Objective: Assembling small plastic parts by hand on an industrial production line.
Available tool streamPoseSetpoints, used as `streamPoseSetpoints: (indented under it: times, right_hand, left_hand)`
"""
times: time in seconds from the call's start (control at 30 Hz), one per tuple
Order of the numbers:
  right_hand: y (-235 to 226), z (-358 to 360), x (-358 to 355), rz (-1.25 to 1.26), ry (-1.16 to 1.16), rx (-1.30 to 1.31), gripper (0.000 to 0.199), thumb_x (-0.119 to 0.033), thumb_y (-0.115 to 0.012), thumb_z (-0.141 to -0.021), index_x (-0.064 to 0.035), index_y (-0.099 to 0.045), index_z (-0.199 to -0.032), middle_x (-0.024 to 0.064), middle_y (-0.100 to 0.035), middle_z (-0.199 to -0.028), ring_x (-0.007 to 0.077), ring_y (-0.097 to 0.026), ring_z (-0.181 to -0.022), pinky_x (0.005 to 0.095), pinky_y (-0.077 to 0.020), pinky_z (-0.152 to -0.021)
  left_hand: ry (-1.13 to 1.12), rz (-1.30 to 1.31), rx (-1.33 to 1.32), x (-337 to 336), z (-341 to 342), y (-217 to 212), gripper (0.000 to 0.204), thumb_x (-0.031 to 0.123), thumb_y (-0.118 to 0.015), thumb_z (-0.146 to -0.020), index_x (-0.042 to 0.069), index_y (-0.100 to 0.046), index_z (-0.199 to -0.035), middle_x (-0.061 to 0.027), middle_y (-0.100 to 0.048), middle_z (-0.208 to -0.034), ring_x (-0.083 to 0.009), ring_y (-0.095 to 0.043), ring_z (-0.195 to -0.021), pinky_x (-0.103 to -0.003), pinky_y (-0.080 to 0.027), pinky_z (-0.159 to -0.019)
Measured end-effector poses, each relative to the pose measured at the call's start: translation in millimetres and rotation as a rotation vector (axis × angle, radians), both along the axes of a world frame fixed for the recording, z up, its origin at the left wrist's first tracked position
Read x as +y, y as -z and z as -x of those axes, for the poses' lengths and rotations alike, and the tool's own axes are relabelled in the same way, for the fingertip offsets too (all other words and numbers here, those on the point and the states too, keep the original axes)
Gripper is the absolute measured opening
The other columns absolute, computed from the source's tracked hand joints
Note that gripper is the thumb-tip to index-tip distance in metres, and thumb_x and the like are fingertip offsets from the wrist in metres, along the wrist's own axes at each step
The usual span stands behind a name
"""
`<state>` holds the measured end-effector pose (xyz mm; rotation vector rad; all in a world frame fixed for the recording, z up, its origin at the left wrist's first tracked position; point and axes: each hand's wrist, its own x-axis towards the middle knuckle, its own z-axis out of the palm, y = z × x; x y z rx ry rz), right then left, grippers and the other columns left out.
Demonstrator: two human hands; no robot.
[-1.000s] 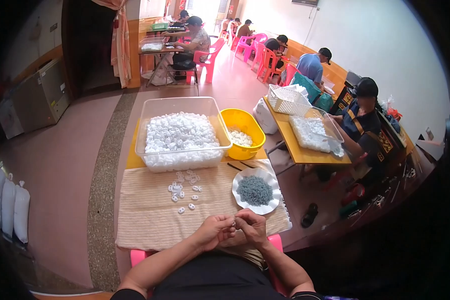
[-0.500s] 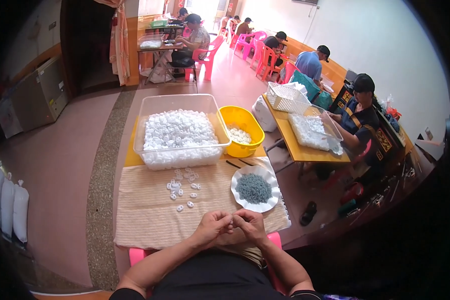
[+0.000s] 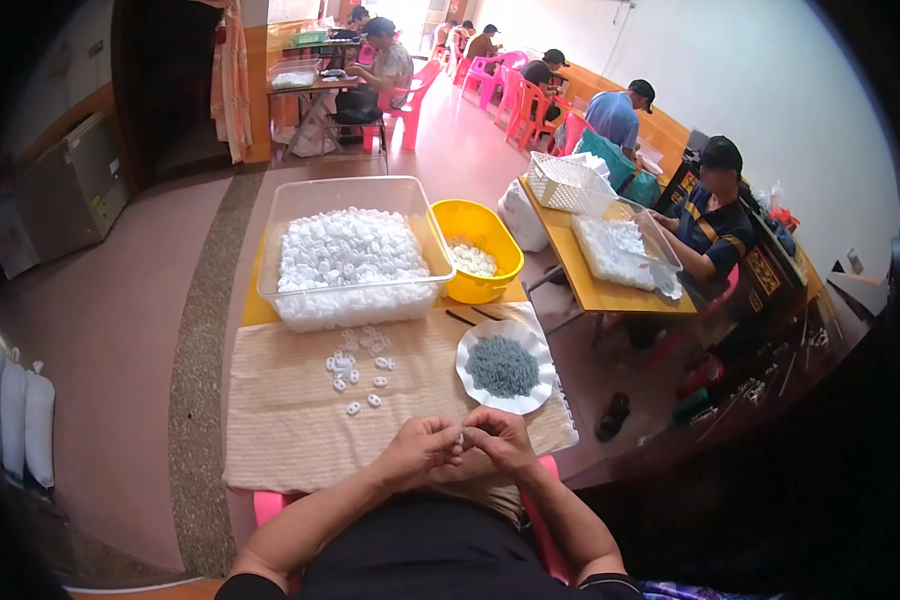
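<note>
My left hand and my right hand meet at the near edge of the table, fingertips pinched together on a small white plastic part. Several loose white parts lie on the beige cloth ahead of my left hand. A white plate heaped with small grey pieces sits just beyond my right hand. Further back stands a clear plastic bin full of white parts, with a yellow tub holding a few white parts beside it.
Two dark sticks lie between plate and tub. A second table on the right carries a white basket and a clear tray; a seated person works there. More people sit on pink chairs farther back. White sacks line the left floor.
Both hands stay together at the table's near edge, with only slight finger movement on the small part.
</note>
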<state>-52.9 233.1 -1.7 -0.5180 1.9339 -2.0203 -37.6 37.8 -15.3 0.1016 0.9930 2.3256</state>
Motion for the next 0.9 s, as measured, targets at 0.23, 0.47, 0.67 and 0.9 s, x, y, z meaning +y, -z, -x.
streamPoseSetpoints:
  times: [0.23, 0.47, 0.67, 0.9]
  right_hand:
    - [-4, 2, 4, 0.016, -0.043, 0.02, 0.009, -0.002, -0.062, -0.091, 0.0039, -0.06, -0.098, 0.0046, -0.064, -0.087, 0.0103, -0.063, -0.081, 0.0239, -0.0518, -0.073]
    - [-6, 2, 4, -0.047, -0.026, -0.013, 0.013, -0.005, -0.063, -0.091, 0.0045, -0.063, -0.1, 0.0047, -0.066, -0.088, 0.0093, -0.062, -0.082, 0.0233, -0.0511, -0.074]
    - [-1, 2, -2, -0.075, 0.072, -0.032, 0.012, -0.004, -0.064, -0.09, 0.0051, -0.065, -0.097, 0.0046, -0.067, -0.088, 0.009, -0.063, -0.079, 0.0224, -0.052, -0.073]
    - [1, -1, -3, -0.055, 0.101, 0.102, 0.008, 0.002, -0.065, -0.087, 0.0039, -0.064, -0.095, 0.0043, -0.066, -0.089, 0.0089, -0.061, -0.079, 0.0226, -0.0509, -0.071]
  left_hand:
    - [0.051, -0.01, -0.019, -2, 1, -8, 0.016, 0.019, -0.058, -0.097, 0.002, -0.059, -0.097, -0.0039, -0.062, -0.087, -0.0109, -0.06, -0.076, -0.024, -0.053, -0.071]
    - [-0.002, 0.098, 0.05, 1, 3, 2, 0.016, 0.018, -0.06, -0.095, 0.002, -0.059, -0.096, -0.0045, -0.063, -0.086, -0.0112, -0.061, -0.074, -0.024, -0.052, -0.069]
    - [-0.061, 0.179, 0.078, 1, 4, 4, 0.018, 0.018, -0.059, -0.096, 0.001, -0.058, -0.099, -0.0048, -0.063, -0.086, -0.0112, -0.061, -0.074, -0.023, -0.051, -0.068]
    - [-0.059, 0.184, 0.073, 2, 3, 4, 0.019, 0.019, -0.058, -0.097, 0.001, -0.058, -0.099, -0.0038, -0.062, -0.081, -0.0105, -0.06, -0.071, -0.024, -0.053, -0.069]
